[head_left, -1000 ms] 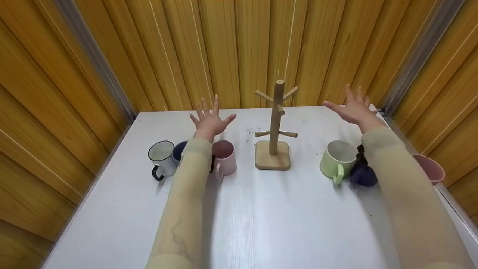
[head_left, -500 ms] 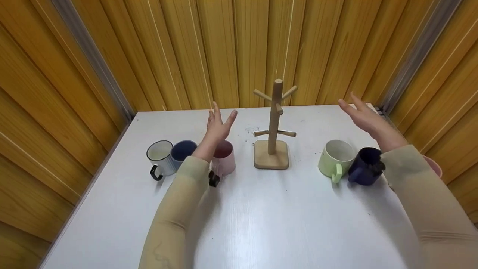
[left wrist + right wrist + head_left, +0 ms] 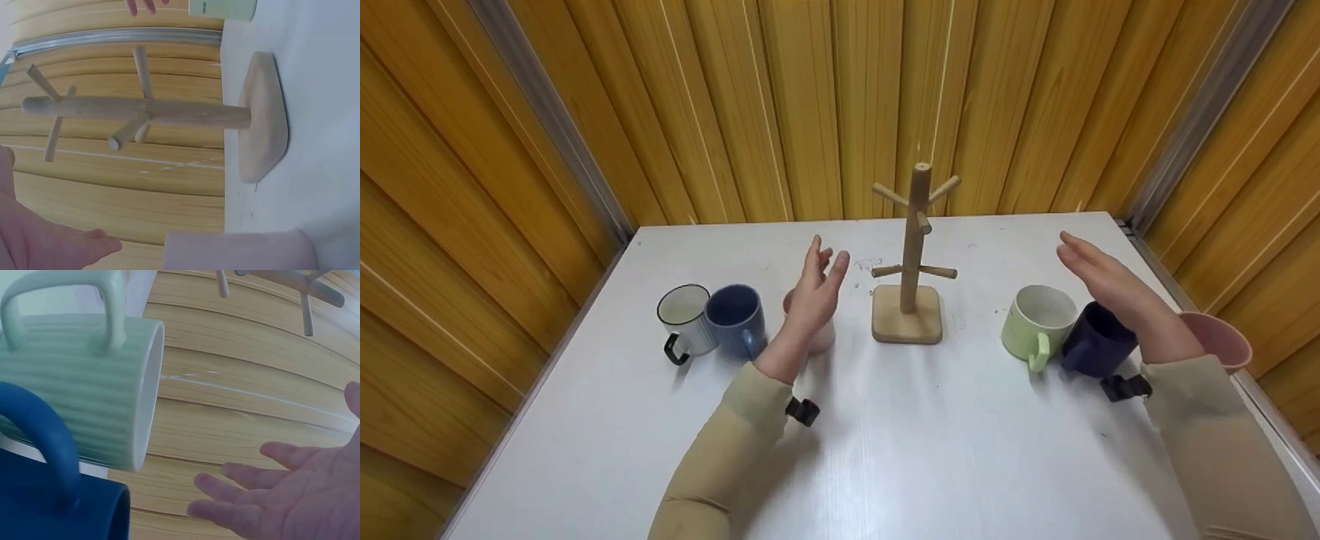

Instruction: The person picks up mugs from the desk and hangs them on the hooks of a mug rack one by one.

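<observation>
My left hand hovers above a light pink mug and hides part of it, thumb apart from the straight fingers, nothing held. In the left wrist view that hand appears beside the pink mug. On the right, my right hand hangs over a navy mug, fingers extended and holding nothing. The right wrist view shows its spread fingers apart from the pale green mug and the navy mug. Between both hands stands a wooden mug tree with bare pegs.
Left of the pink mug stand a blue mug and a white mug with a black rim and handle. A pink cup sits partly behind the right forearm. Wood-look panels rise behind the white table.
Both hands have drawn back toward me and lowered, their spread fingers coming closer together. The left hand also shifted right, uncovering the blue mug. Mugs and mug tree stay put.
</observation>
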Demonstrator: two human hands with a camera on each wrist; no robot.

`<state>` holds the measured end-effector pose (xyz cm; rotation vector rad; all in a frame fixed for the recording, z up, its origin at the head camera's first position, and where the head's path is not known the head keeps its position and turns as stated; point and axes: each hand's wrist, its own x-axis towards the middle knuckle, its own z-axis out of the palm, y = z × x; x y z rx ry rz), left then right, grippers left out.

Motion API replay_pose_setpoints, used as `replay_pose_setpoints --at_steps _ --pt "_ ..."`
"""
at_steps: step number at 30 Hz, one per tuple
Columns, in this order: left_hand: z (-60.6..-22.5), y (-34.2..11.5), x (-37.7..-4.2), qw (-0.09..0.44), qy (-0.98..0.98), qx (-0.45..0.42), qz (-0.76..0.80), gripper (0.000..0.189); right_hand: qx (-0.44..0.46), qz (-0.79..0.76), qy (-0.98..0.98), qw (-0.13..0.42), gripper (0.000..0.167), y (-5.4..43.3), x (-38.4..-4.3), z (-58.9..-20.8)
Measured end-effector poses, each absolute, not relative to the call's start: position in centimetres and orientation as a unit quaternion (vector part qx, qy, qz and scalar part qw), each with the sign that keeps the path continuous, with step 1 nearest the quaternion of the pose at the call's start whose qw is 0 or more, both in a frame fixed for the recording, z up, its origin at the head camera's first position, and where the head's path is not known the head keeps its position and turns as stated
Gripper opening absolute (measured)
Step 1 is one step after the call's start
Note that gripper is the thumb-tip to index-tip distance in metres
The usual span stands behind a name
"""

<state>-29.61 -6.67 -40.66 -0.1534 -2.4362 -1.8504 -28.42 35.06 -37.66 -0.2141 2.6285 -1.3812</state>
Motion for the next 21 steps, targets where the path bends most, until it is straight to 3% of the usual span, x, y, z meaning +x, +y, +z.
replay_pose_setpoints --at_steps 4,8,12,21 --pt "-41.2 -5.1 -28.0 0.052 -0.756 -0.116 -0.642 0.065 -0.093 -0.442 0.889 0.070 0.072 35.4 -27.6 -38.4" --pt "-42.1 -2.7 -26.7 0.033 -0.741 -0.184 -0.645 0.055 -0.130 -0.409 0.901 0.063 0.068 35.8 -27.2 -39.2" --pt "-43.5 -0.2 -25.9 -0.014 -0.743 -0.205 -0.637 0.050 -0.180 -0.396 0.898 0.057 0.068 35.9 -27.2 -40.1" --pt "-46.7 5.5 -25.6 -0.146 -0.778 -0.215 -0.572 0.032 -0.216 -0.320 0.917 0.100 0.086 34.8 -27.8 -41.1"
